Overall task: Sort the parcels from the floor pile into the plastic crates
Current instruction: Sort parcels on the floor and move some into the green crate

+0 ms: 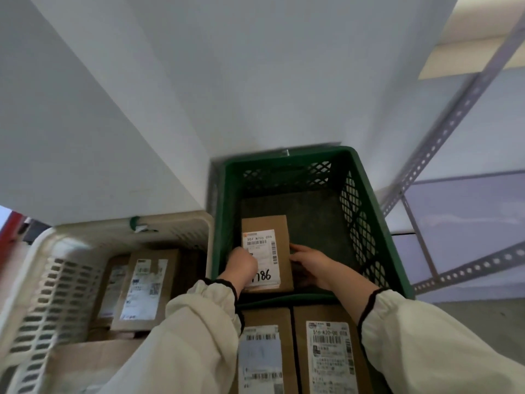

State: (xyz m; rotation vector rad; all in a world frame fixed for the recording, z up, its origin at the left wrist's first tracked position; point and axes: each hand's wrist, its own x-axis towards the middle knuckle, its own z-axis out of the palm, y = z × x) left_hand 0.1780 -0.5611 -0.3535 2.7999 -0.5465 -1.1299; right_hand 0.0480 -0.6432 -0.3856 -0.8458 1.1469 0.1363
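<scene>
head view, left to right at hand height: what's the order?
cream crate → parcels in it → left hand → labelled parcel → right hand → green crate's lattice wall → slotted shelf frame

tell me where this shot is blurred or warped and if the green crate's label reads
Head view: wide-angle warp splays the metal shelf upright; motion blur smears the far rim of the green crate; the label on the parcel is sharp enough to read 507 N705 094, its handwritten number partly hidden by the left hand.
</scene>
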